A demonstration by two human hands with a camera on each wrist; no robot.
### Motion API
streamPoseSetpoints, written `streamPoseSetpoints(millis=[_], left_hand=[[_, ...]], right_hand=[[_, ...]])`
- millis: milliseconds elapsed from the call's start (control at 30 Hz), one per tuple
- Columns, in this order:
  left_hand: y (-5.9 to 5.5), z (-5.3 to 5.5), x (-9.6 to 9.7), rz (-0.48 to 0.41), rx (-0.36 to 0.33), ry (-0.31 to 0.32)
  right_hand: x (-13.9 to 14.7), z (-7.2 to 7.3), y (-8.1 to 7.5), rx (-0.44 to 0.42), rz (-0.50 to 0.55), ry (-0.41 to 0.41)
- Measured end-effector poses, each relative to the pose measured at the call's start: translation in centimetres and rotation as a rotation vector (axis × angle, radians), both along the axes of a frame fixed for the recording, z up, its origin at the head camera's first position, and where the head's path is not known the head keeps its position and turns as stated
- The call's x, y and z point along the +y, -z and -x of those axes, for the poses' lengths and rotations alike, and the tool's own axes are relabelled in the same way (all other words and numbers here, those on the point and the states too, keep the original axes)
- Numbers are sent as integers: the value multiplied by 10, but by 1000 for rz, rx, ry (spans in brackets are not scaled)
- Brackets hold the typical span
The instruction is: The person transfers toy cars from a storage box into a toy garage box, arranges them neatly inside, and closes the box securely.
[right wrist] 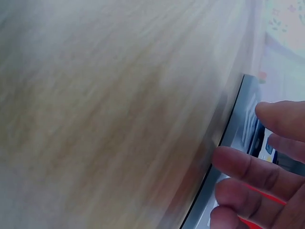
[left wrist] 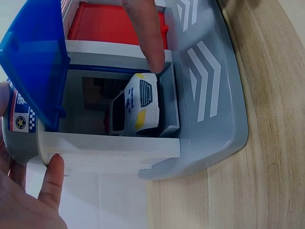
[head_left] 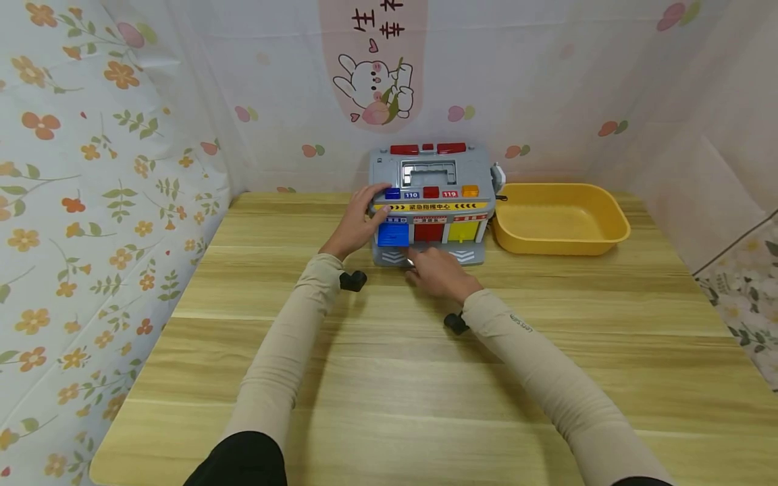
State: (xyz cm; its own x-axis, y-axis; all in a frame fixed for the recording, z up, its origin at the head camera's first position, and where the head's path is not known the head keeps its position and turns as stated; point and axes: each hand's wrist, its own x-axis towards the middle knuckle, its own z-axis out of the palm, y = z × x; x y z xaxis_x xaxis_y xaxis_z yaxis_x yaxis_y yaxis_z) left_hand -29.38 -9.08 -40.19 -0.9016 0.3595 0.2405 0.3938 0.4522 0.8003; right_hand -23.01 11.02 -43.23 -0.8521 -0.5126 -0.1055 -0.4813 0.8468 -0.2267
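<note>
A grey toy emergency station [head_left: 433,207] stands at the back of the table, with blue, red and yellow doors. Its blue door [left wrist: 40,57] is raised. Inside that bay sits a small white toy police car [left wrist: 143,102], tilted, its front toward the opening. My left hand [head_left: 357,224] grips the station's left upper corner, a finger by the blue button [head_left: 393,193] on top. My right hand [head_left: 439,272] is at the front ramp, fingers loosely bent, one fingertip [left wrist: 155,59] right beside the car at the bay's edge. The red door [head_left: 429,231] and yellow door [head_left: 464,231] are down.
A yellow plastic basin [head_left: 559,246] stands right of the station. Behind the table hangs a printed cloth [head_left: 273,81], with a floral cloth [head_left: 91,202] on the left. Black wrist mounts [head_left: 353,281] sit under both forearms.
</note>
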Motion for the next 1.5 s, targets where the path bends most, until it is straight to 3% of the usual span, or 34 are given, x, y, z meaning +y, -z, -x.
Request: streamPoseSetpoints(millis=[300, 867, 1200, 1500], left_hand=[[4, 0, 0, -3, 23, 22], [1, 0, -1, 48, 24, 38], [2, 2, -5, 42, 27, 49], [2, 6, -5, 61, 53, 68]], right_hand=[[4, -2, -3, -9, 10, 19], [19, -5, -15, 0, 83, 36], [32, -10, -31, 65, 124, 47], [51, -12, -52, 204, 191, 104]])
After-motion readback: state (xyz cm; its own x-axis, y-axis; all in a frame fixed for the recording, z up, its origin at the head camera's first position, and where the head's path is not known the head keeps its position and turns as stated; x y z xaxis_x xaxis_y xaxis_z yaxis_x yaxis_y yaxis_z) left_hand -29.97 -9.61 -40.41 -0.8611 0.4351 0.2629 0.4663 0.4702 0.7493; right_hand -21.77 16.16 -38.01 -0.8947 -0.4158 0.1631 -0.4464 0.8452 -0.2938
